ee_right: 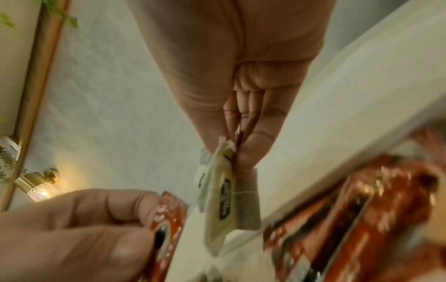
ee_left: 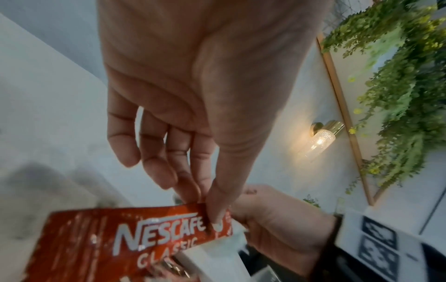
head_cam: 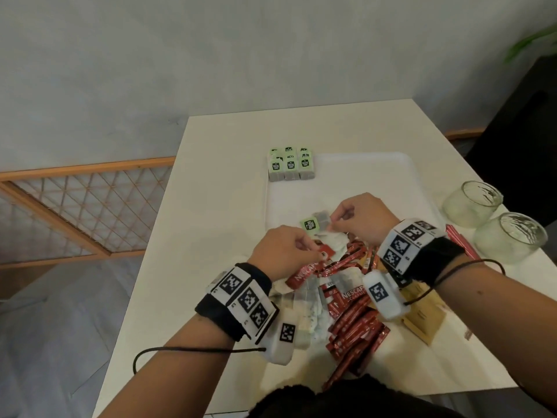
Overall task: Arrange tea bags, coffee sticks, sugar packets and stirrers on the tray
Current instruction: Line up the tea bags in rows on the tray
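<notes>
Her right hand (head_cam: 363,217) pinched a tea bag (head_cam: 322,218) with its green tag above the tray's (head_cam: 376,176) near edge, while her left hand (head_cam: 283,247) pinched a red coffee packet (ee_left: 125,238) over the heap of sticks (head_cam: 352,324).

Red coffee sticks (head_cam: 355,327), green-tagged tea bags (head_cam: 291,164), white tray (head_cam: 376,176)
</notes>
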{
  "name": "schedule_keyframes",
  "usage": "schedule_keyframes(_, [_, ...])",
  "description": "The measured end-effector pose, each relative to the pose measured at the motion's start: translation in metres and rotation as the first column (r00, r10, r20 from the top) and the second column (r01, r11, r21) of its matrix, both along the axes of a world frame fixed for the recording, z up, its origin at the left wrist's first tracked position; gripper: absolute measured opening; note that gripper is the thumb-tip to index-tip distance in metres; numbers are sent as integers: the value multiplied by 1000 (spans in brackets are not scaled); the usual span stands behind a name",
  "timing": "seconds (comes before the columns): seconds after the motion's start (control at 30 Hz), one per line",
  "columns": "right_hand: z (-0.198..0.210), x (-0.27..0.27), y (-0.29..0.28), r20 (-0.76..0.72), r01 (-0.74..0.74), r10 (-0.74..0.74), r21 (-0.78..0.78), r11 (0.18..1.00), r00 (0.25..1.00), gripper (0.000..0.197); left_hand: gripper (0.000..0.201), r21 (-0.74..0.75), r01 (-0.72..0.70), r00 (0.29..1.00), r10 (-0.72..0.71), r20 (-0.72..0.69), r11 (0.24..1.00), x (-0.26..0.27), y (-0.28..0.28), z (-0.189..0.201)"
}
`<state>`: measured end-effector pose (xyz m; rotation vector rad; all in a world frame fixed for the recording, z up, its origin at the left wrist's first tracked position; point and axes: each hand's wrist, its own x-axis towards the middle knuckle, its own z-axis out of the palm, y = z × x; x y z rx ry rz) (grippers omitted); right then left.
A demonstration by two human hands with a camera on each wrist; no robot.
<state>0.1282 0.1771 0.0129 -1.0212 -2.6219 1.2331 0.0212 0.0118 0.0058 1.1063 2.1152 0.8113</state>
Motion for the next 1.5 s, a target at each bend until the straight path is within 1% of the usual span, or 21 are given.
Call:
schedule_keyframes(0.07, [7, 2, 10, -21, -31, 31, -19, 999, 999, 9, 19, 21, 94, 995, -95, 37, 995, 13, 11, 1])
schedule_keyframes(0.13, [11, 4, 17, -25, -66, 66, -8, 998, 998, 10, 22, 26, 127, 991, -128, 43, 992, 21, 20, 0])
schedule_keyframes(0.2, [12, 6, 21, -25, -91, 92, 15, 996, 995, 11, 33, 42, 45, 997, -42, -63, 998, 18, 26, 2])
schedule_keyframes(0.27, [14, 7, 22, -37, -123, 123, 3, 992, 992, 12, 51, 97, -44, 967, 67, -246, 994, 7, 30, 6])
schedule_keyframes(0.3, [16, 8, 21, -41, -153, 152, -8, 988, 987, 12, 63, 123, -40, 960, 72, -271, 992, 1, 32, 8])
schedule_keyframes(0.33, [17, 8, 20, -38, -192, 191, -10, 981, 981, 12, 76, 122, -6, 971, 34, -235, 992, -5, 34, 10])
schedule_keyframes(0.4, [20, 6, 18, -34, -281, 281, -9, 960, 959, 11, 92, 82, 101, 994, -98, -41, 991, -11, 40, 15])
schedule_keyframes(0.47, [22, 3, 15, -40, -352, 352, -5, 936, 935, 9, 81, 15, 186, 978, -186, 90, 982, -12, 46, 16])
schedule_keyframes(0.57, [20, 1, 13, -105, -386, 378, -78, 919, 920, 11, 37, 0, 220, 936, -211, 284, 976, -13, 49, 8])
schedule_keyframes(0.6, [18, 3, 12, -139, -369, 352, -132, 920, 926, 15, 29, 0, 221, 923, -209, 323, 975, -13, 48, 4])
schedule_keyframes(0.7, [6, 10, 16, -182, -235, 192, -260, 937, 964, 21, 33, -29, 196, 942, -180, 284, 980, -16, 42, -7])
schedule_keyframes(0.77, [-3, 17, 18, -33, -213, 211, -166, 963, 977, 15, 24, -34, 131, 950, -116, 291, 991, -19, 39, -14])
schedule_keyframes(0.87, [-13, 25, 16, 309, -347, 335, -18, 938, 890, 18, 31, -47, 71, 968, -58, 243, 996, -21, 35, -17])
schedule_keyframes(0.97, [-21, 27, 14, 468, -368, 321, 8, 930, 823, 31, 31, -71, 18, 941, 7, 339, 997, -18, 36, -17])
schedule_keyframes(1.07, [-27, 26, 14, 559, -384, 296, 44, 922, 775, 42, 26, -114, -36, 920, 78, 384, 993, -13, 37, -16])
schedule_keyframes(1.13, [-27, 27, 14, 546, -398, 317, 33, 917, 775, 38, 31, -122, -80, 917, 121, 380, 989, -13, 38, -19])
schedule_keyframes(1.23, [-24, 29, 16, 459, -378, 348, -30, 926, 817, 26, 49, -126, -157, 900, 194, 389, 980, -12, 40, -24])
schedule_keyframes(1.27, [-22, 30, 18, 433, -361, 343, -44, 932, 833, 25, 47, -103, -168, 905, 195, 377, 980, -12, 40, -24])
schedule_keyframes(1.33, [-17, 32, 22, 384, -311, 315, -75, 948, 868, 23, 32, -23, -161, 935, 160, 316, 987, -10, 40, -24])
schedule_keyframes(1.4, [-11, 33, 27, 323, -255, 294, -159, 954, 900, 23, 32, 49, -140, 961, 124, 245, 989, -7, 39, -22])
schedule_keyframes(1.5, [-2, 33, 29, 233, -179, 253, -298, 938, 939, 18, 26, 84, -108, 976, 90, 197, 991, -4, 40, -22])
